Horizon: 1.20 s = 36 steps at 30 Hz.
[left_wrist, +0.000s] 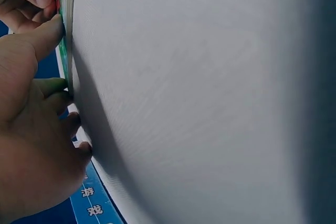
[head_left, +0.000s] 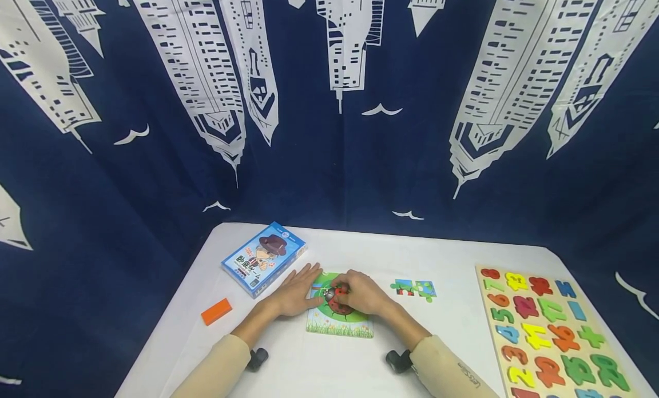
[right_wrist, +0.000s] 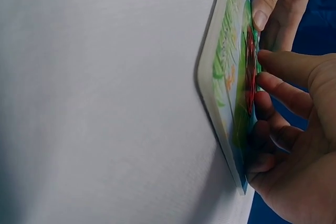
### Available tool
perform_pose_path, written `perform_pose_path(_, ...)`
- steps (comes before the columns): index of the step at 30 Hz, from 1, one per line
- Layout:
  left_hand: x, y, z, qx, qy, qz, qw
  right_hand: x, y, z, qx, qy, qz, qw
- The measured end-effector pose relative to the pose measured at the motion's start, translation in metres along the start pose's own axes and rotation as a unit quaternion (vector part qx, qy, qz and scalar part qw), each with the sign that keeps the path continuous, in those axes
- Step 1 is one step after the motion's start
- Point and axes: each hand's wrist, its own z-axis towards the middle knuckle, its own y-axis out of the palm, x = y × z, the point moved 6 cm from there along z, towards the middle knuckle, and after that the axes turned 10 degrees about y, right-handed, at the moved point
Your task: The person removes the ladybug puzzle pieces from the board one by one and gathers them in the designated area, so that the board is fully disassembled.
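Note:
A ladybug jigsaw puzzle (head_left: 340, 328) in a flat green tray lies on the white table in the head view. My left hand (head_left: 294, 292) rests on its left edge with fingers spread and thumb on the board. Over the ladybug, my right hand (head_left: 362, 293) has its thumb and bent fingers close together at the red body, pinching a puzzle piece mostly hidden by the fingers. In the right wrist view, the fingertips (right_wrist: 264, 80) touch the board's face. Two loose puzzle pieces (head_left: 425, 289) lie joined or touching right of the board.
A blue game box (head_left: 265, 258) lies at the back left, with an orange block (head_left: 216, 311) in front of it. A wooden number board (head_left: 553, 329) with colourful digits covers the table's right side. A dark blue patterned curtain (head_left: 329, 158) hangs behind.

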Motion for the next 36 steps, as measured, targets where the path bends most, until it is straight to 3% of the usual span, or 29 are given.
perform_pose_path(10, -0.003, 0.001, 0.000, -0.003, -0.011, -0.002, 0.9999, -0.001, 0.000, 0.004, 0.016, 0.020, 0.004, 0.9997)
perform_pose_path(17, -0.002, 0.000, 0.001, 0.000, -0.010, -0.004, 0.9999, -0.006, -0.004, 0.005, 0.039, 0.000, 0.007, 0.9992)
perform_pose_path(24, -0.002, 0.000, 0.001, 0.000, -0.017, -0.005, 0.9998, -0.007, -0.007, 0.008, 0.061, 0.013, 0.001, 0.9981)
perform_pose_path(36, -0.001, -0.001, 0.001, 0.004, -0.014, -0.013, 0.9998, -0.007, -0.007, 0.012, 0.064, 0.028, 0.034, 0.9970)
